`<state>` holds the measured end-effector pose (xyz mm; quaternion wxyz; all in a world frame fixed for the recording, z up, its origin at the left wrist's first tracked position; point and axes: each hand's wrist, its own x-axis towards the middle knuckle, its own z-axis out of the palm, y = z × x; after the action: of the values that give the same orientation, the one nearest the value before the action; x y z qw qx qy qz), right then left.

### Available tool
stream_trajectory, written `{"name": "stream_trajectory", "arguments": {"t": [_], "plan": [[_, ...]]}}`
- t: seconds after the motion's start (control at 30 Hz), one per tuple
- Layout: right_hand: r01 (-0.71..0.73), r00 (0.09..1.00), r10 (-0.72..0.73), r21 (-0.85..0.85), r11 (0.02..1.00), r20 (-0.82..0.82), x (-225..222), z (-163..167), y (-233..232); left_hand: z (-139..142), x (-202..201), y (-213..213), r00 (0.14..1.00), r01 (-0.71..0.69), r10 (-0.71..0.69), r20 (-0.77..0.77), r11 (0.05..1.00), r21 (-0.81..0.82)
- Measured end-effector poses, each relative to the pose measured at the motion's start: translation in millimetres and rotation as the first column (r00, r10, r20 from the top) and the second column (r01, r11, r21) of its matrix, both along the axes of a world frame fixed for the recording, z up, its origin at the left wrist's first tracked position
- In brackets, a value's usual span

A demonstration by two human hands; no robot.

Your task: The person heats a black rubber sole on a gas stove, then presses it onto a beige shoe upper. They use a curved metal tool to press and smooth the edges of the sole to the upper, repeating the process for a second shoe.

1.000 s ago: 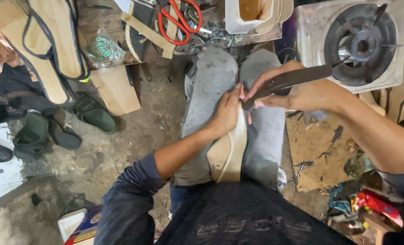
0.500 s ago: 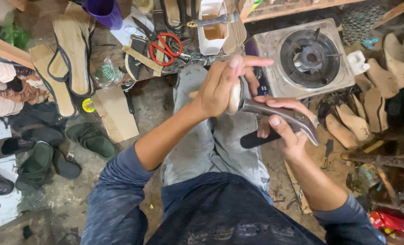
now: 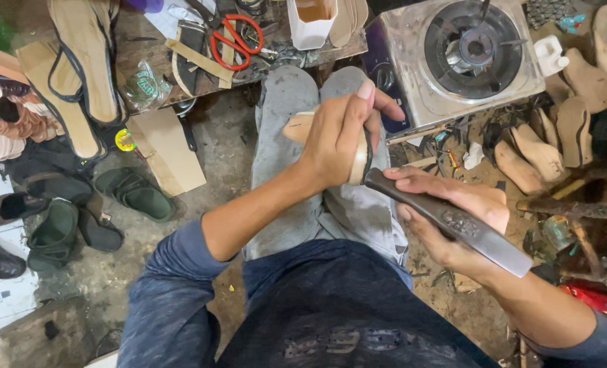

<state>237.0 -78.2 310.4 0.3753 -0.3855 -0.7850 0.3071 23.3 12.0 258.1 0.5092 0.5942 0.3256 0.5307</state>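
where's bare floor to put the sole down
One bare patch of floor lies between the cardboard and the left knee, another lower left below the green sandals. The bench with its scissors is crowded, as is the right side with its wooden lasts.

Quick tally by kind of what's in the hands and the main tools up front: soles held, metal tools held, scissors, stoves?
Tan shoe sole in the left hand: 1
Dark metal tool in the right hand: 1
Red-handled scissors: 1
Single-burner gas stove: 1
Total: 4
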Motion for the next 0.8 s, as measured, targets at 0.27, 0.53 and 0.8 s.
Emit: {"name": "stream_trajectory", "arguments": {"t": [0.27,0.53,0.8], "plan": [[-0.178,0.409,-0.492,-0.596,0.783,-0.769,-56.4,8.4,-7.0,12.4,-7.4,-7.1,0.998,-0.024,0.029,-0.056,0.995,0.095],[0.099,0.915,-0.236,-0.383,0.918,-0.328,-11.0,-21.6,-13.4,16.1,-4.0,-16.4,0.984,-0.025,0.045,-0.173,0.993,0.118],[0.160,0.909,-0.264,-0.316,0.935,-0.323,-24.1,-12.0,-16.4,14.9,-7.8,-23.0,0.967,-0.027,0.062,-0.245,0.989,0.144]]}}
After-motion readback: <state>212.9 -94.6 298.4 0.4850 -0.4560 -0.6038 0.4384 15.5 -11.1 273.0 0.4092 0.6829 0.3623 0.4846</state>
